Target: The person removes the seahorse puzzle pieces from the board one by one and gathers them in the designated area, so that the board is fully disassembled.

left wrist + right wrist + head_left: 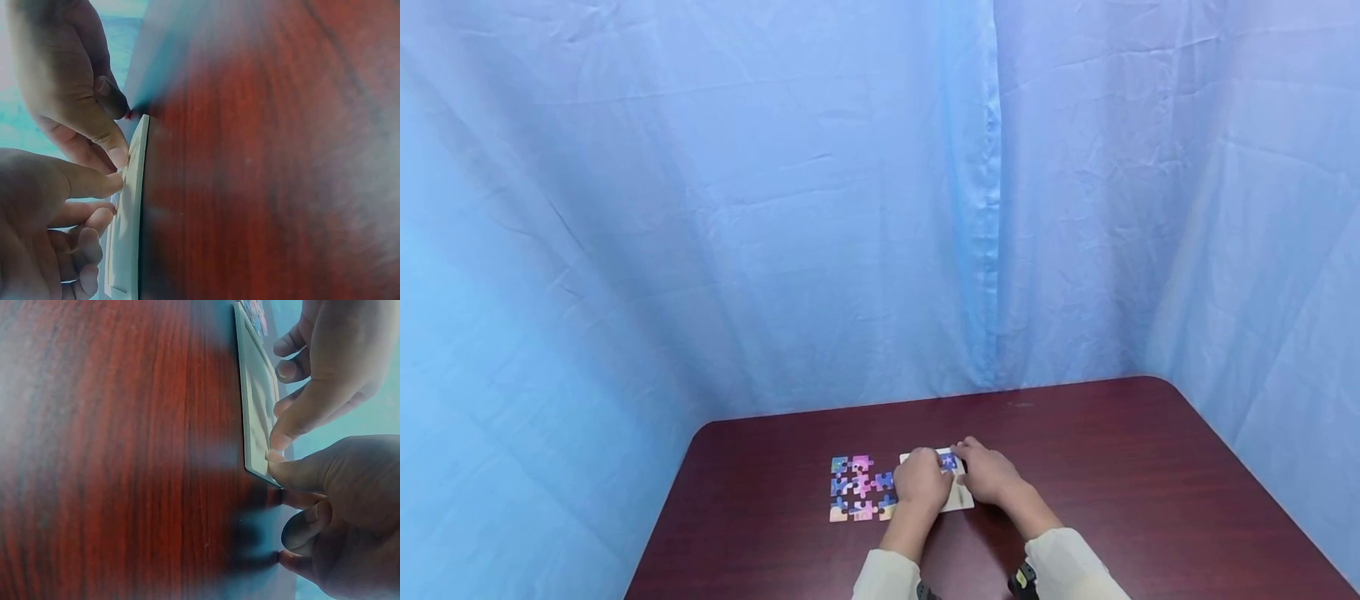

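A pale, shallow puzzle tray lies on the table between both hands. In its upper right part is a blue-purple jigsaw piece with a light star shape. My left hand reaches over the tray from the left; its thumb and forefinger are bent around the piece, tips close to the tray floor. At the right edge, my right hand grips the tray's corner, thumb on top and other fingers beyond the rim. The hands' tips almost meet in the right wrist view, and they partly hide the piece.
Left of the tray lie several loose jigsaw pieces in pink, blue and yellow, set in rough rows. The dark red wooden table extends around them. Light blue curtains hang behind and at both sides.
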The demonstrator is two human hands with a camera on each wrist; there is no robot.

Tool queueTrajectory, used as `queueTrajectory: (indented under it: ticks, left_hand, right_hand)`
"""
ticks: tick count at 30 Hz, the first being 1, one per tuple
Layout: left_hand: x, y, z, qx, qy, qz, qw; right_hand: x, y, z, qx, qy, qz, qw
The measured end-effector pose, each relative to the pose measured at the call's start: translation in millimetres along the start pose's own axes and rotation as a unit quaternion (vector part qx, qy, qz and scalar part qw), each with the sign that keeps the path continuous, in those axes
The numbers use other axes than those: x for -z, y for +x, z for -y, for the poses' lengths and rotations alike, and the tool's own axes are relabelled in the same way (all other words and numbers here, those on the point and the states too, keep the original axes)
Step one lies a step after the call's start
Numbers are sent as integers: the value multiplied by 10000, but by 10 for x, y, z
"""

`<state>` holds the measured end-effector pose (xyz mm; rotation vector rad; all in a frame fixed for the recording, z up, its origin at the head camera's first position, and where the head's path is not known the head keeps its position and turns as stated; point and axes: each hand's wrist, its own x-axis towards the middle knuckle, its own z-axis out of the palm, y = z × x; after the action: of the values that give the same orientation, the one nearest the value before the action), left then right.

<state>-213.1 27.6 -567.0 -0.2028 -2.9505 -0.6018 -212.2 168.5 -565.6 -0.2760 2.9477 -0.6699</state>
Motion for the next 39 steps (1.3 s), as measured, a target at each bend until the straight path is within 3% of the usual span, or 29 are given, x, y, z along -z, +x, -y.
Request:
queueTrajectory:
  ticks: [16, 27, 34, 39]
  left_hand:
    - [-1, 96, -53, 305, 365, 114, 9988]
    - [39, 64, 35, 262, -35, 209, 9994]
    - [24, 58, 59, 181, -282, 596, 9977]
    - [54, 50, 66, 132, -349, 696, 9969]
  right_hand:
    - [7, 6, 15, 39, -19, -58, 10000]
    - [-10, -13, 31, 62, 140, 38, 9999]
    - [7, -35, -15, -30, 189, 112, 9998]
    - [24, -28, -25, -38, 217, 136, 9997]
